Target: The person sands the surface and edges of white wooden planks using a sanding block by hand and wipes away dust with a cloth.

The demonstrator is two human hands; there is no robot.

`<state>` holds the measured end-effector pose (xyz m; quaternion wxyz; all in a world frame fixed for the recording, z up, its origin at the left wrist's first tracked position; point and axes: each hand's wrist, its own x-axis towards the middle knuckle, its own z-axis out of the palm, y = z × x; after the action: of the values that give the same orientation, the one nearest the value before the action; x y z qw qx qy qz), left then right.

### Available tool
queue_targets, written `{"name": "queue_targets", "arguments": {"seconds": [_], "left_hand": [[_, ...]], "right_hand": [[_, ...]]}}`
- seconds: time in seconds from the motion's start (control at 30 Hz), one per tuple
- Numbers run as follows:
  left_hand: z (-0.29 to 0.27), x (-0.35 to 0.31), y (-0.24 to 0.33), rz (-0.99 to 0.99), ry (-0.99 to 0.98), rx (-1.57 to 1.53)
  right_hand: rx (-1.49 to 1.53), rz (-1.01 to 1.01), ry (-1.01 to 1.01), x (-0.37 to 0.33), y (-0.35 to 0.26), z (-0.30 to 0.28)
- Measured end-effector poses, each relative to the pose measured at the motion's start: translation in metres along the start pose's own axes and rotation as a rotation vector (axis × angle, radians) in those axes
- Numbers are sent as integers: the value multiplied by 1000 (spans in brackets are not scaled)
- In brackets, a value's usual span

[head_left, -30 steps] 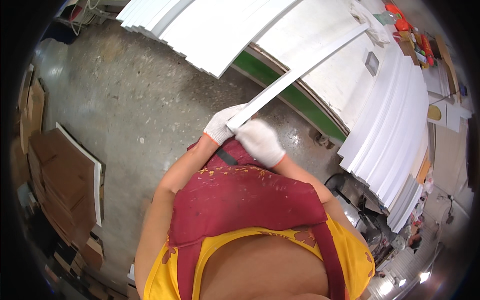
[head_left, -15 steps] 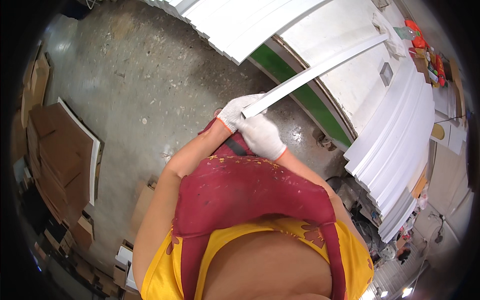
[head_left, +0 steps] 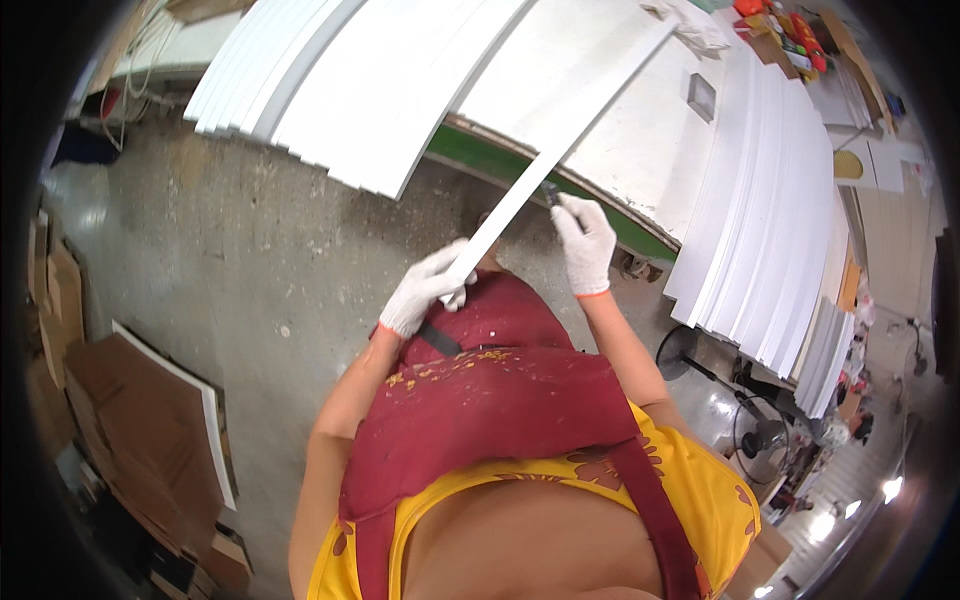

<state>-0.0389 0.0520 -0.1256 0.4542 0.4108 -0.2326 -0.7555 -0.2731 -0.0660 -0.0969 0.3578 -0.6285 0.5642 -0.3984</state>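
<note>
A long, narrow white strip slants from my body to the worktable's far side. My left hand, in a white knit glove, is closed round its near end. To the right of the strip, my right hand, gloved too, pinches a small dark tool whose exact kind is too small to tell. The tool's tip is close to the strip's edge; I cannot tell whether they touch.
The white worktable has a green side. Stacked white strips overhang it on the left, and more white strips lie at the right. A small grey block rests between. A fan stands right; brown boards are left.
My hands were together at the strip's near end; now the right has moved away up and right, showing the dark tool. The left has shifted lower left with the strip. The view has turned.
</note>
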Motion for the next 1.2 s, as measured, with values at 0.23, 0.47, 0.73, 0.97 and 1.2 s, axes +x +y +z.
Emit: {"name": "queue_targets", "arguments": {"seconds": [0.23, 0.47, 0.73, 0.97, 1.2], "left_hand": [[-28, -18, -41, -300, 134, -786], [-32, -34, -44, -293, 384, -595], [-15, -37, -49, -161, 548, -113], [-39, -54, -67, -294, 533, -686], [-22, -47, -47, -394, 693, -318]], "right_hand": [[-170, -663, -442, -16, -17, 59], [-343, -754, -351, 57, 15, 55], [-527, -575, 65, 300, 111, -14], [-904, -388, 178, 477, 173, -84], [-889, -347, 177, 540, 187, -123]]}}
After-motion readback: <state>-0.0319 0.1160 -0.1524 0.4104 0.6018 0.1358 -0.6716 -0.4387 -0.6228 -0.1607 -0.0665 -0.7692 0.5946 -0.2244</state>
